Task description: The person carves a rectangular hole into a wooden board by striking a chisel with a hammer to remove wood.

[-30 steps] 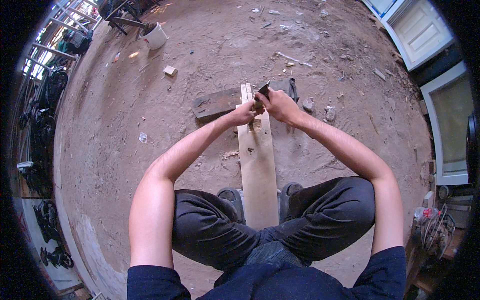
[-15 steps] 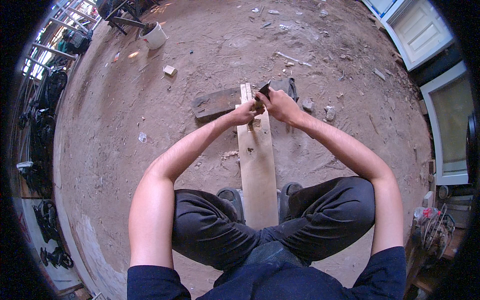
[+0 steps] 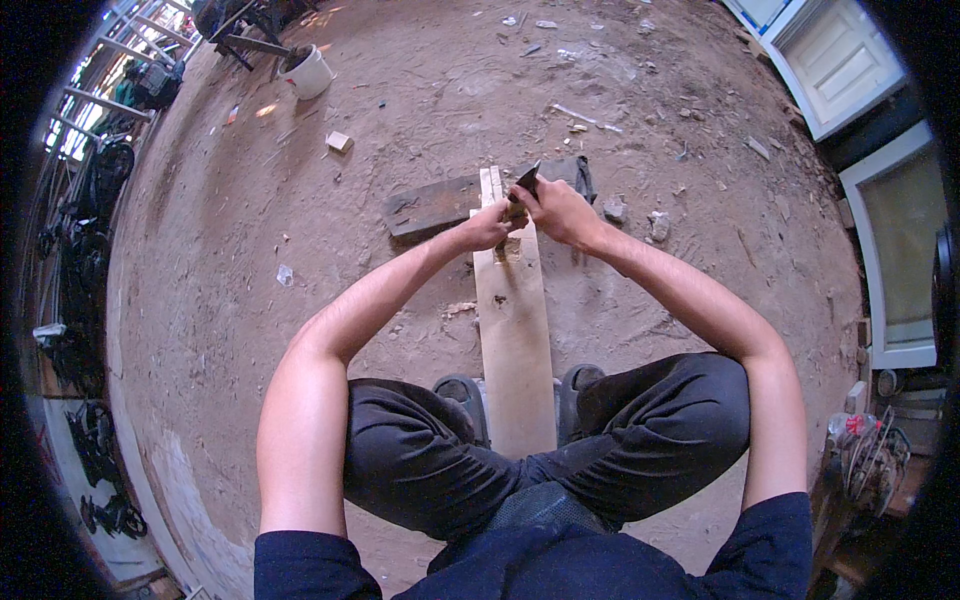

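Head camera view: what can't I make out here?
All in the head view:
Dark tool: its lower part is hidden by the fingers.
Left hand: too small to tell how it grips.
Pale board: near end hidden by the dark trousers.
Dark slab: partly covered by the board.
White bucket: contents too small to identify.
White-framed panel: right side cut off by the dark rim.

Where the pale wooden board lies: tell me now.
In the head view, the pale wooden board runs lengthwise down the middle, between the dark shoes, its far part beneath the left hand and crossing the dark timber.
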The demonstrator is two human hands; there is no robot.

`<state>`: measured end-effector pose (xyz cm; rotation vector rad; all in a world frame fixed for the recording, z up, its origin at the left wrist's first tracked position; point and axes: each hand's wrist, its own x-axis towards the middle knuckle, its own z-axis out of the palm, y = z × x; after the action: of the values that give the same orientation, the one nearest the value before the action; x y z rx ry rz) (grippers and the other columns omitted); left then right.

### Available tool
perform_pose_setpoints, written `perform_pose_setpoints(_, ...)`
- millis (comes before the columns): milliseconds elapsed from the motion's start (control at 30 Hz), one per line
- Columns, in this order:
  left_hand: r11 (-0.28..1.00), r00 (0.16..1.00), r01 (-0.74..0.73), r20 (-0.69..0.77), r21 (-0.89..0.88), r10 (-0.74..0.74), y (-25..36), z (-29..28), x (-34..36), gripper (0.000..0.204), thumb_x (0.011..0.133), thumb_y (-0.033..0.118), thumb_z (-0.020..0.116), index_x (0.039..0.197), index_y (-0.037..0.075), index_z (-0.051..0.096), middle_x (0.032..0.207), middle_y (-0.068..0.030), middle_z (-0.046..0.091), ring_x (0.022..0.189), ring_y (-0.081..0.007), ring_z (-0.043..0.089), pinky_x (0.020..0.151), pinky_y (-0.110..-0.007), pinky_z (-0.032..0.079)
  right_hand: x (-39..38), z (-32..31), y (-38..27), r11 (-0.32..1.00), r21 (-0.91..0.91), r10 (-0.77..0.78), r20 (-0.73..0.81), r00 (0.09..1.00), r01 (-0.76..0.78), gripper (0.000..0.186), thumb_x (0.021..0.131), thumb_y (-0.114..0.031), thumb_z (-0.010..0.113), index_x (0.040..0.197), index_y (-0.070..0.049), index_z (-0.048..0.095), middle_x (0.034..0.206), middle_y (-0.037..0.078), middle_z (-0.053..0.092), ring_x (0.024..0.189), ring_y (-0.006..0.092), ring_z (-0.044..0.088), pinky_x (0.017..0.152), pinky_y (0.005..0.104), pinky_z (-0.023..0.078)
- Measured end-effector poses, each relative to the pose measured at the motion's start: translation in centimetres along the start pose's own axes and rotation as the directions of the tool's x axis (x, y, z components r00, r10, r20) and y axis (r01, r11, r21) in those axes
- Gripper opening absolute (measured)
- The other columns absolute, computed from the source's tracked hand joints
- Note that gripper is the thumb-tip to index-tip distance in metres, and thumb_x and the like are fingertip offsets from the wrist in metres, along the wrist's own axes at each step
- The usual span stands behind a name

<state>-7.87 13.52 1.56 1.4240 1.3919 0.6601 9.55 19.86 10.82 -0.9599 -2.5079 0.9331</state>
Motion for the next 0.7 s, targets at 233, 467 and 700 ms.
perform_pose_setpoints(233, 0.999, 1.000, -0.031, 0.000, 0.016, 0.031, -0.9, -0.2, -0.3, 0.029, 0.096, 0.020, 0.059, 0.117, 0.001, 0.052, 0.110, -0.0076, 0.062, 0.105, -0.0168, 0.057, 0.095, -0.033, 0.043, 0.3, -0.4, -0.8, 0.998, -0.019, 0.053, 0.033, 0.998, -0.053, 0.043, 0.095, -0.042, 0.050, 0.098, -0.001, 0.062, 0.081, 0.028, 0.064, 0.083, 0.0442, 0.063, 0.068, 0.0530, 0.050)
perform_pose_setpoints(467, 0.997, 0.999, -0.049, -0.011, -0.054, 0.049, -0.7, -0.1, -1.3, 0.024, 0.096, 0.014, 0.057, 0.115, 0.001, 0.053, 0.107, -0.0063, 0.062, 0.103, -0.0164, 0.057, 0.093, -0.032, 0.044, 0.7, -1.5, -2.5, 0.991, 0.127, -0.025, -0.021, 0.999, 0.027, 0.047, 0.095, -0.045, 0.049, 0.102, -0.001, 0.064, 0.090, 0.027, 0.065, 0.088, 0.0435, 0.063, 0.074, 0.0502, 0.049)
perform_pose_setpoints(700, 0.999, 0.998, -0.052, 0.017, -0.004, 0.052, -0.3, 0.2, -1.2, 0.019, 0.094, 0.012, 0.057, 0.109, 0.001, 0.055, 0.103, -0.0056, 0.061, 0.099, -0.0152, 0.056, 0.091, -0.033, 0.045, 0.9, -1.1, -1.5, 1.000, 0.009, -0.008, 0.177, 0.984, 0.007, 0.042, 0.096, -0.039, 0.049, 0.103, 0.000, 0.062, 0.088, 0.027, 0.064, 0.090, 0.0432, 0.062, 0.072, 0.0474, 0.047)
